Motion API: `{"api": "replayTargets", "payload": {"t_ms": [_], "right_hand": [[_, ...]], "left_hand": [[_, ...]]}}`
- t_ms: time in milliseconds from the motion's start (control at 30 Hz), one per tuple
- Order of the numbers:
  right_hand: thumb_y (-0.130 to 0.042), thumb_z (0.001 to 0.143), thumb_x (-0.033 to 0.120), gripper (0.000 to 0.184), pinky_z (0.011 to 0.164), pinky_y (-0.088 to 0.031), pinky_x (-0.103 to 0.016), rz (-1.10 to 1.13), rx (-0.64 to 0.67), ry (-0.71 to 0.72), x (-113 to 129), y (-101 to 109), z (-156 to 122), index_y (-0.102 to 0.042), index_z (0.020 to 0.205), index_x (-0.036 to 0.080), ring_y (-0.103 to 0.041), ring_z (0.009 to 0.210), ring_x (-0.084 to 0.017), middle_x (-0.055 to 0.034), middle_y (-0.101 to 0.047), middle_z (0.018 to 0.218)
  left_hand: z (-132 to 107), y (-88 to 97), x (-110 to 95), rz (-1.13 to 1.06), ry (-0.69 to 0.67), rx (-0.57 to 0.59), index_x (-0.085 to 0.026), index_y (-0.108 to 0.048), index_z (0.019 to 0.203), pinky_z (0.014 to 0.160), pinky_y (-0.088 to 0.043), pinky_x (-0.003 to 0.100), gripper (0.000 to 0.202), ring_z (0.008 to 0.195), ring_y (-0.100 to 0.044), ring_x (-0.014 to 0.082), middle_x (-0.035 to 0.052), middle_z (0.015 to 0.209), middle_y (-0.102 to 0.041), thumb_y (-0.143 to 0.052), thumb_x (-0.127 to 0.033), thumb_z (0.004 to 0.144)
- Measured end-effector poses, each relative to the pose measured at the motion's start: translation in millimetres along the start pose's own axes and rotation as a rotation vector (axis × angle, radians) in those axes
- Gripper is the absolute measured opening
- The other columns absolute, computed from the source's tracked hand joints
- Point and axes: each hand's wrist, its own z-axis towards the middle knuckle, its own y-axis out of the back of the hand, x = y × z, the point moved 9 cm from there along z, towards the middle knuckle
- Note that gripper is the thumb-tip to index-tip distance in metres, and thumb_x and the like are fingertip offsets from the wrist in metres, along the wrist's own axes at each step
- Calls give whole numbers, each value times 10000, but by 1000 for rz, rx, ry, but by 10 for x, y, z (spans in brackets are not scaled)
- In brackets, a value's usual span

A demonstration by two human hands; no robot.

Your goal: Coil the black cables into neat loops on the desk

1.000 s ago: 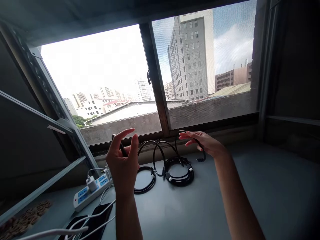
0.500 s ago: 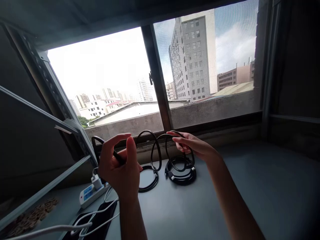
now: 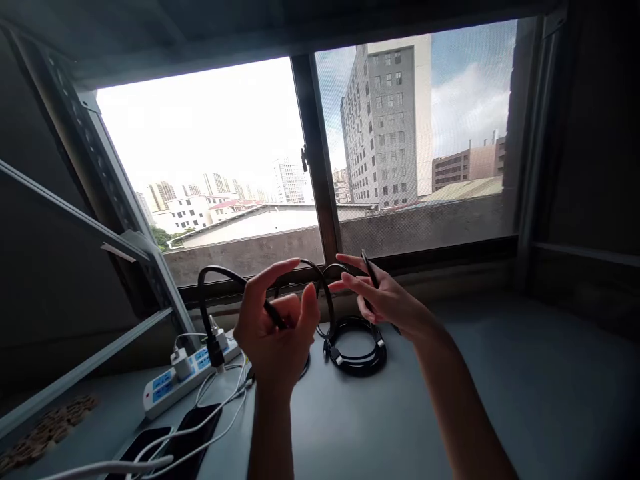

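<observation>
A black cable (image 3: 223, 270) runs in loops between my two hands, above the table. My left hand (image 3: 275, 333) is curled around it, thumb and forefinger raised and apart. To the left of that hand, one end of the cable hangs down with a thick black plug (image 3: 215, 351) in front of the power strip. My right hand (image 3: 393, 300) grips another stretch of the cable, and a short black piece pokes up past its fingers. On the table just below lies a coiled black cable (image 3: 357, 370) with pale-tipped connectors. Another black coil is mostly hidden behind my left hand.
At left, a white power strip (image 3: 165, 390) holds white plugs. White cords cross dark phone-like slabs (image 3: 193, 433) near the front. Brown rough pieces (image 3: 55, 427) lie far left. A metal shelf post (image 3: 150, 240) and a window frame (image 3: 315, 160) stand behind.
My left hand has moved right, nearer my right hand. The cable's plug end now hangs into view at left, and a short end now sticks up from my right hand.
</observation>
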Motion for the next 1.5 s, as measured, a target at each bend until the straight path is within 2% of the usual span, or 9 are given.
{"api": "replayTargets", "payload": {"t_ms": [233, 400, 500, 667, 767, 967, 1100, 1333, 1500], "right_hand": [[-709, 824, 363, 713, 411, -381, -151, -39, 130, 30, -53, -213, 4, -316, 1370, 127, -487, 464, -102, 44, -522, 577], [-591, 895, 283, 562, 518, -442, -184, -173, -39, 66, -15, -12, 18, -330, 1353, 88, -543, 595, -130, 18, -540, 618], [-559, 898, 390, 587, 405, -418, -178, -151, -189, 131, 44, 149, 28, -325, 1341, 86, -538, 559, -151, 15, -523, 613], [-582, 861, 552, 586, 325, -314, -159, -202, -371, 195, 230, 244, -117, -423, 1257, 152, -423, 366, -98, 47, -481, 565], [-577, 861, 576, 592, 364, -347, -167, -241, -280, 174, 372, 72, -267, -414, 1285, 196, -434, 409, -94, 22, -525, 650], [-830, 689, 309, 840, 521, -448, -223, -350, -2, 57, 372, -253, -458, -335, 1368, 312, -538, 618, -164, 36, -551, 710], [-748, 764, 252, 647, 515, -436, -231, -497, -41, 91, 351, -160, -437, -413, 1317, 286, -515, 553, -149, 54, -516, 628], [-710, 799, 282, 500, 560, -452, -243, -703, -277, 106, 367, 181, -416, -497, 1249, 246, -563, 648, -174, 29, -548, 683], [-613, 816, 102, 443, 474, -453, -204, -696, -456, -2, 365, 535, -474, -523, 1242, 183, -569, 539, -130, -21, -628, 867]], "left_hand": [[-20, -196, 22, -106, 16, 117, -247, -529, 1079, 332, -283, 203, 288, 286, -381, 70, -101, 402, -445, -589, -346, 815], [6, -117, 55, -88, 59, 59, -243, -537, 1052, 318, -255, 203, 229, 270, -360, 77, -108, 362, -376, -532, -353, 851], [33, -58, 84, -115, 66, 36, -242, -542, 1022, 316, -229, 197, 189, 260, -326, 69, -110, 355, -345, -500, -340, 866], [36, -190, 166, -193, 136, 223, -208, -566, 895, 319, -231, 184, 197, 276, -332, 68, -79, 358, -379, -483, -385, 866], [-53, -359, 241, -261, 256, 405, -218, -500, 1120, 326, -272, 182, 383, 306, -375, 82, -62, 424, -455, -405, -497, 876], [-296, -612, 296, -423, 479, 676, -243, -278, 1388, 343, -321, 203, 731, 342, -424, 118, -28, 454, -500, -194, -699, 821], [-256, -600, 218, -315, 371, 714, -250, -234, 1412, 450, -419, 233, 659, 414, -500, 132, -31, 487, -541, -309, -607, 863], [-128, -552, 207, -140, 187, 604, -235, -249, 1391, 659, -499, 292, 601, 679, -635, 173, -2, 663, -650, -500, -398, 869], [-29, -358, 62, -78, -37, 422, -240, -364, 1301, 958, -401, 396, 559, 1009, -580, 207, -12, 669, -633, -617, -304, 807]]}}
